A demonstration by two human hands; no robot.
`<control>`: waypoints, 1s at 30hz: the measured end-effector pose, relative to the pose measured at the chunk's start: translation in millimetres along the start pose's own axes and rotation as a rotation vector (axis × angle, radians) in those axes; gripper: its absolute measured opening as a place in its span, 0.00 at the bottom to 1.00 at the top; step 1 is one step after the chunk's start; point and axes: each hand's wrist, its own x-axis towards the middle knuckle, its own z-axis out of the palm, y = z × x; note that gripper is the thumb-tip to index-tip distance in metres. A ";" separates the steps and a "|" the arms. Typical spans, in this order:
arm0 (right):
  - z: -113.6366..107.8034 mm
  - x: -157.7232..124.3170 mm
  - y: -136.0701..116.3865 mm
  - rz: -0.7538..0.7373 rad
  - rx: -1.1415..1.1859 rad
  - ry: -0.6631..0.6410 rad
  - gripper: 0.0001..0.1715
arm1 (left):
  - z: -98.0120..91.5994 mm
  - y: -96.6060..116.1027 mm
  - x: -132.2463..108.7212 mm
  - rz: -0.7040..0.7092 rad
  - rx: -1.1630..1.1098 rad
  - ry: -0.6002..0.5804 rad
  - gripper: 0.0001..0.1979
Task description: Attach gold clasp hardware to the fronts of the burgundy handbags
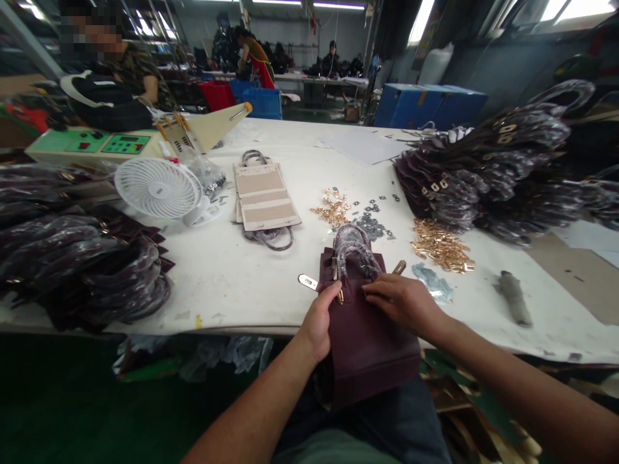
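Item one, the maroon handbag [367, 348]: it lies face up under both hands, its upper half on the edge of the white table [232, 277] and its base hanging toward the lap, which I judge keeps the top flat and supported. The left hand [319, 322] is closed on the bag's near-left edge with the thumb pressed on top, apparently to stop it sliding. The right hand [399, 299] has its fingers curled onto the top edge at the base of the plastic-wrapped handles [355, 248]; I cannot tell whether it pinches anything. A silver tab [307, 281] lies just left of the left thumb. Item two, loose stock ahead of the hands and within reach: gold fittings [441, 248] beyond the right hand, a smaller gold heap [331, 209] and dark small parts [371, 225] beyond the handles. Item three, containers: the bag's mouth is hidden, so its contents are unknown. A clear plastic bag [207, 177] far left of the left hand, beside a white fan [157, 188], holds small dark pieces. Blue crates [261, 102] stand far beyond, contents unseen. Item four: wrapped dark pieces [483, 174] are stacked well right of the right hand.
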 end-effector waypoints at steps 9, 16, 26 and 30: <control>9.2 -2.9 -9.7 -0.029 -0.181 0.076 0.10 | 1.9 -1.3 -0.9 0.008 0.013 0.049 0.19; 13.5 -5.1 -19.0 0.006 -0.249 0.102 0.09 | 5.3 -1.8 -2.7 -0.007 0.001 0.036 0.19; 8.9 -9.4 -5.9 -0.109 -0.149 0.043 0.11 | 7.7 -6.0 -7.7 0.024 0.022 0.090 0.18; 4.1 -12.1 -10.8 -0.135 -0.187 0.023 0.14 | 12.6 -6.2 -12.1 -0.027 0.011 0.103 0.21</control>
